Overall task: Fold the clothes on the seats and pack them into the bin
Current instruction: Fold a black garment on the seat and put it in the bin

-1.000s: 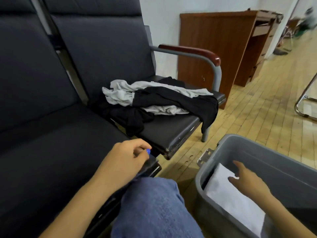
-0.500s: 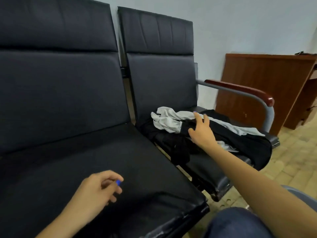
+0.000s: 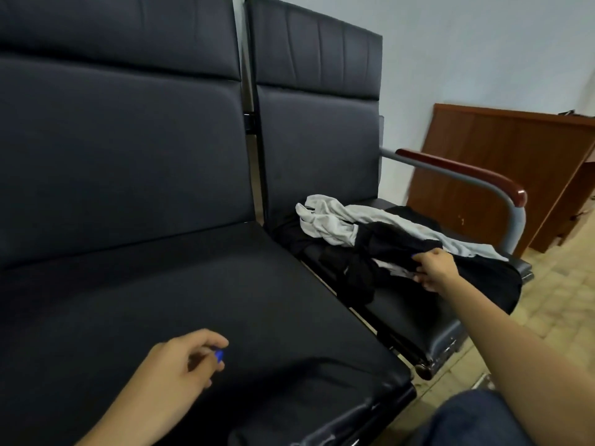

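A heap of clothes lies on the right seat: a crumpled grey garment at the back and a black garment bunched over it. My right hand grips a fold of the black garment near the middle of the heap. My left hand hovers over the near left seat with its fingers loosely curled and a blue fingertip marker showing; it holds nothing. The bin is out of view.
The two black padded seats stand side by side with tall backs. A grey armrest with a red-brown top bounds the right seat. A brown wooden desk stands behind it. My blue-clad knee is at the lower right, over a tiled floor.
My right hand left the bin, reached to the heap on the right seat, and now grips the black garment, which has bunched up. The view swung left, away from the bin.
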Tool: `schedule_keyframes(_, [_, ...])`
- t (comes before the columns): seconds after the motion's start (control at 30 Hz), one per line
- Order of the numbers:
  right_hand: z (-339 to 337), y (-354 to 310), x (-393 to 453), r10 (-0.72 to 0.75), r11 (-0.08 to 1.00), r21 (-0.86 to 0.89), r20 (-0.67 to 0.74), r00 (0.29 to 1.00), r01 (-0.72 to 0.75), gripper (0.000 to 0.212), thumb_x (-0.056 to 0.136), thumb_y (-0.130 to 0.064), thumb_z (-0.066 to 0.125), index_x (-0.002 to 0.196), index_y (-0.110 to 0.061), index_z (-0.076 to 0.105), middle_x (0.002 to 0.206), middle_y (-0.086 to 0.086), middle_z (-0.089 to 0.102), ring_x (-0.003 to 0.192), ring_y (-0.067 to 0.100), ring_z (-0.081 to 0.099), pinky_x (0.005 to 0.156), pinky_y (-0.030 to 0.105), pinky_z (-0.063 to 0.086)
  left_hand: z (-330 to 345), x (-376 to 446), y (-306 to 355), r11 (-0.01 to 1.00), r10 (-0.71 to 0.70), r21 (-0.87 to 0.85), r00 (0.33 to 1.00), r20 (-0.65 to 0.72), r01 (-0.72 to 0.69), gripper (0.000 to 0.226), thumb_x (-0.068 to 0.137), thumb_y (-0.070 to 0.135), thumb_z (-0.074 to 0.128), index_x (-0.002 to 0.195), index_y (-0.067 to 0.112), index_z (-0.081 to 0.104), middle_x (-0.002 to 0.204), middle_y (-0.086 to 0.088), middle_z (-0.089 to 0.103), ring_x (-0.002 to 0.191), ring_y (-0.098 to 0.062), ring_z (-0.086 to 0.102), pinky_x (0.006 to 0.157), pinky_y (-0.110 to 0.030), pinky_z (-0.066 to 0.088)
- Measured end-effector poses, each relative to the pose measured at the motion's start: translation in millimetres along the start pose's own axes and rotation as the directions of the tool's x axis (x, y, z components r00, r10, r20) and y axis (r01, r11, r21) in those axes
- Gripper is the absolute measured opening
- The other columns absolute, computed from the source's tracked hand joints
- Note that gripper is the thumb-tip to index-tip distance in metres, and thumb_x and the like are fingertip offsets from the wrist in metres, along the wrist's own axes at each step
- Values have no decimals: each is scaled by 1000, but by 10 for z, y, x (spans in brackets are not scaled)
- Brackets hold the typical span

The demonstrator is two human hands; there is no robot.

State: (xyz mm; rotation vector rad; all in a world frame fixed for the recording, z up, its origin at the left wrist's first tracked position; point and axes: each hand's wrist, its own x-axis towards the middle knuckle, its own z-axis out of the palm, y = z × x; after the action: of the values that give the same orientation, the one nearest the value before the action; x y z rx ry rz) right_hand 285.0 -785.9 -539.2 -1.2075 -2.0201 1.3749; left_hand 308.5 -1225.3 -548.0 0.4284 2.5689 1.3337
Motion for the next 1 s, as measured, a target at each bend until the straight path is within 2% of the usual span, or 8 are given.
schedule_keyframes(0.07, [-39, -21, -19, 26, 987, 162, -19, 999, -23, 12, 96, -14, 49, 84, -14, 45, 77, 9, 55, 50, 25, 60, 43, 27, 48, 15, -15, 1, 1000, -5, 18, 1000, 20, 4, 25, 90, 7, 59, 85, 30, 68, 74, 23, 70, 60, -5, 67, 68, -22, 52])
schedule_keyframes(0.17, [-65, -124, -68, -22, 943, 314, -264, 964, 107, 11, 94, -13, 48, 84, -17, 45, 82, 7, 55, 77, 33, 63, 70, 46, 55, 39, -18, -25, 998, -15, 57, 999, 52, 12, 26, 90, 9, 59, 84, 33, 67, 74, 29, 68, 63, -5, 68, 69, -22, 53])
schedule_keyframes(0.3, [-140, -531, -452, -226, 852, 258, -604, 764, 456, 25, 94, -6, 43, 77, -21, 33, 72, -7, 37, 66, 15, 42, 68, 28, 35, 6, -10, -39, 998, -25, 61, 997, 69, 21, 25, 90, 9, 59, 84, 32, 68, 74, 28, 68, 63, -4, 68, 68, -21, 52])
schedule_keyframes(0.43, [-118, -990, -1031, -497, 580, 261, -637, 589, 772, 31, 84, -3, 45, 70, -26, 30, 68, -9, 33, 57, -4, 34, 62, 17, 32, -38, -22, -47, 999, -47, 21, 998, 33, 46, 25, 89, 6, 60, 85, 29, 70, 72, 18, 71, 61, -8, 68, 62, -20, 48])
schedule_keyframes(0.53, [126, -1085, -1432, -708, 436, 260, -492, 507, 862, 29, 76, -5, 51, 71, -28, 33, 68, -12, 35, 63, -4, 34, 65, 16, 31, -48, -30, -59, 998, -61, 4, 998, 26, 61, 26, 89, 5, 59, 85, 28, 71, 71, 12, 72, 60, -11, 68, 62, -22, 49])
schedule_keyframes(0.63, [493, -942, -1766, -824, 447, 370, -184, 536, 814, 30, 73, -5, 56, 72, -27, 35, 66, -15, 40, 65, 1, 36, 64, 19, 33, -54, -34, -55, 998, -64, -15, 997, 34, 64, 24, 89, 5, 60, 84, 26, 71, 71, 8, 73, 59, -14, 68, 61, -24, 48])
schedule_keyframes(0.83, [983, -515, -2046, -662, 733, 243, 465, 587, 635, 29, 83, -15, 66, 72, -28, 42, 61, -9, 48, 54, 2, 41, 58, 19, 36, -49, -52, -54, 997, -63, -53, 998, 13, 64, 24, 88, 4, 60, 85, 26, 71, 71, 4, 73, 57, -17, 68, 62, -31, 53])
schedule_keyframes(1.0, [1039, -439, -2248, -579, 676, 93, 680, 449, 731, 27, 81, -24, 73, 70, -30, 49, 58, -11, 51, 52, 1, 48, 58, 15, 37, -24, -28, -107, 996, -73, -55, 997, 10, 73, 26, 88, 3, 61, 86, 28, 68, 71, 3, 73, 54, -14, 66, 55, -23, 51])
